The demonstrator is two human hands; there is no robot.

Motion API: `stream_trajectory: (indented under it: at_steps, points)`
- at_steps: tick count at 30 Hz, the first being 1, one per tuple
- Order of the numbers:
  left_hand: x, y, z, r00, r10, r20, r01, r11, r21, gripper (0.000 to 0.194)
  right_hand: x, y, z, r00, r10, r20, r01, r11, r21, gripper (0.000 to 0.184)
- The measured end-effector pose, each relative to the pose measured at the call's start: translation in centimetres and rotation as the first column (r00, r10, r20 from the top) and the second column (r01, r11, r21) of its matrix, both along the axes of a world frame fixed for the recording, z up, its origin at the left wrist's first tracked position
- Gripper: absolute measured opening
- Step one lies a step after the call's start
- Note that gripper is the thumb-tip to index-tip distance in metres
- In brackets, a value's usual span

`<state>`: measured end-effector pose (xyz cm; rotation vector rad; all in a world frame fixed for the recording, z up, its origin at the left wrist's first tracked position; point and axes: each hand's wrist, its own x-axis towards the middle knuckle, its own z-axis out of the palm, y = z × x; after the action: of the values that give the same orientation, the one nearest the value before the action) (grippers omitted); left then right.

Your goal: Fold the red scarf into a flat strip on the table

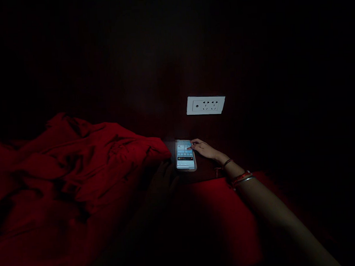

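Note:
A smartphone [185,162] with its screen lit lies face up on a dark ledge [207,173]. My right hand [204,148] reaches in from the right, its fingers stretched out over the upper right part of the screen, holding nothing. Whether the fingertips touch the glass or hover just above it is hard to make out. Deep in shadow, my left hand [163,178] is beside the phone's lower left corner. Its fingers look apart, with nothing visible in them.
Crumpled red cloth [107,151] fills the left side and meets the ledge near the phone. A white wall socket plate [205,105] is mounted above the phone. More red fabric [231,213] spreads below the ledge. Darkness hides most of the surroundings.

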<state>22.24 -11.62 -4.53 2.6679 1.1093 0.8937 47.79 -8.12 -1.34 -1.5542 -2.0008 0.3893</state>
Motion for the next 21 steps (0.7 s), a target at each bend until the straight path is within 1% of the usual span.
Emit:
stream_trajectory:
  at_steps: [5, 9, 12, 15, 21]
  points:
    - [0.0, 0.0, -0.1, 1.000, 0.004, 0.018, -0.005, 1.000, 0.020, 0.041, -0.3, 0.2, 0.0, 0.995, -0.049, -0.092, 0.054, 0.997, 0.059, 0.035]
    - [0.0, 0.1, -0.2, 0.998, 0.021, 0.053, -0.025, 0.996, 0.081, 0.041, -1.1, 0.9, -0.1, 0.991, -0.083, -0.103, 0.086, 0.996, 0.025, 0.039]
    - [0.1, 0.2, -0.4, 0.997, 0.014, 0.074, -0.024, 0.991, 0.134, 0.040, -2.1, 1.4, 0.1, 0.990, -0.133, -0.054, 0.133, 0.991, 0.002, 0.040]
    - [0.2, 0.3, -0.5, 0.998, 0.013, 0.066, -0.022, 0.989, 0.148, 0.040, -2.8, 1.6, 0.3, 0.985, -0.167, 0.035, 0.167, 0.986, -0.010, 0.038]
    - [0.4, 0.4, -0.7, 0.998, 0.017, 0.060, -0.024, 0.991, 0.130, 0.040, -3.1, 1.7, 0.6, 0.976, -0.151, 0.158, 0.156, 0.988, -0.021, 0.041]
